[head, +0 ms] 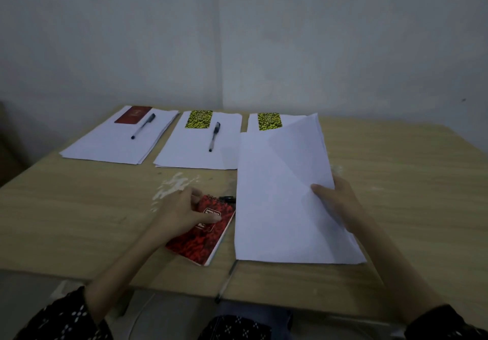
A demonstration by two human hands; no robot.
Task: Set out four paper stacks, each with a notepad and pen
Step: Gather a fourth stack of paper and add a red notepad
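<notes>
Three paper stacks lie along the far side of the table. The left stack (116,141) carries a dark red notepad (133,114) and a pen (143,126). The middle stack (195,149) has a yellow patterned notepad (198,119) and a pen (214,136). The right stack (293,122) shows a yellow notepad (269,121). My right hand (335,202) grips a large sheaf of white paper (280,207) that covers most of that stack. My left hand (184,210) holds a red spiral notepad (203,231) by its top. A pen (225,283) sticks out from under the sheaf at the table's front edge.
A black pen cap end (227,198) shows beside the red notepad's spiral. The wooden table (79,207) has white paint smears (171,184) near its middle. A pale wall stands right behind the table.
</notes>
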